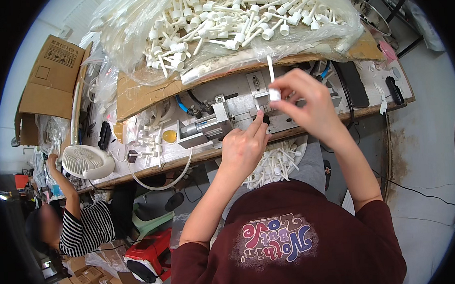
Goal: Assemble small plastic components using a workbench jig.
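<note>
My right hand (303,97) is closed in a pinch on the white cap (274,95) of a plastic capped stick, whose thin stem points up and away from me. It is above the right part of a metal clamping fixture (241,111) on the bench. My left hand (245,144) lies at the fixture's front, index finger stretched out. That fingertip touches or nearly touches a small white piece (257,104) in the fixture's middle; contact is hard to tell. The other left fingers are partly curled, and I see nothing held in them.
A plastic-lined cardboard tray (151,97) heaped with white capped sticks (228,22) stands behind the fixture. More sticks fill a container (276,163) at my lap. Left are an air cylinder (204,127), a white fan (88,162) and a co-worker in a striped shirt (87,229).
</note>
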`<state>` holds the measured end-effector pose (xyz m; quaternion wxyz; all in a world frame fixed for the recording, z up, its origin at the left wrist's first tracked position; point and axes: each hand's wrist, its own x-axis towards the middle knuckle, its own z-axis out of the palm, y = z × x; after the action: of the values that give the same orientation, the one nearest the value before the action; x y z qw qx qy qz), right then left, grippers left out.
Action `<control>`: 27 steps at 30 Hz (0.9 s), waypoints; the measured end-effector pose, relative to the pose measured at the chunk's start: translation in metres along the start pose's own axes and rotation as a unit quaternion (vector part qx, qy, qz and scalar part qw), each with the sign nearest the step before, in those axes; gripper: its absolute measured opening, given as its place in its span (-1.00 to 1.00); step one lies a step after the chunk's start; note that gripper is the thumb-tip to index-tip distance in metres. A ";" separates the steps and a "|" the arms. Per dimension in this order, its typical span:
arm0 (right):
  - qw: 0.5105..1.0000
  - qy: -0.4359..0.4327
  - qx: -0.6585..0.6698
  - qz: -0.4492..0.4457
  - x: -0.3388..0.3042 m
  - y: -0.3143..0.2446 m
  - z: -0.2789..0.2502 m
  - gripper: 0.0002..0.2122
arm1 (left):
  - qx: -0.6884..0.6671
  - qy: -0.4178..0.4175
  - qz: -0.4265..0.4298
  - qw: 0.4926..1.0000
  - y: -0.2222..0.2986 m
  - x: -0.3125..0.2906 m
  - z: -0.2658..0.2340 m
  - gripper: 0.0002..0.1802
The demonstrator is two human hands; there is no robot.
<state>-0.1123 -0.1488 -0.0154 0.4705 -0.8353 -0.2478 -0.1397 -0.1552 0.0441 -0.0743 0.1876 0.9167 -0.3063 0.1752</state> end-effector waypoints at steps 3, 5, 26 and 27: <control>0.994 0.010 -0.076 -0.074 -0.033 0.005 0.006 -0.79 | -0.099 0.022 -0.044 0.994 -0.005 0.009 -0.014 -0.75; 0.987 -0.008 -0.125 -0.097 -0.050 0.006 0.008 -0.74 | -0.153 0.067 -0.085 0.982 -0.012 0.023 -0.029 -0.77; 0.951 -0.108 -0.271 -0.106 -0.047 0.011 0.046 -0.85 | -0.226 0.159 -0.183 0.944 -0.046 0.093 -0.057 -0.73; 0.960 -0.123 -0.239 -0.074 -0.039 0.005 0.038 -0.86 | -0.253 0.160 -0.176 0.938 -0.039 0.081 -0.060 -0.73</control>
<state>-0.1423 -0.1291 -0.0565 0.2110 -0.9136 -0.3241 -0.1256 -0.0823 0.0604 0.0039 0.4878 0.8380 -0.1398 0.2005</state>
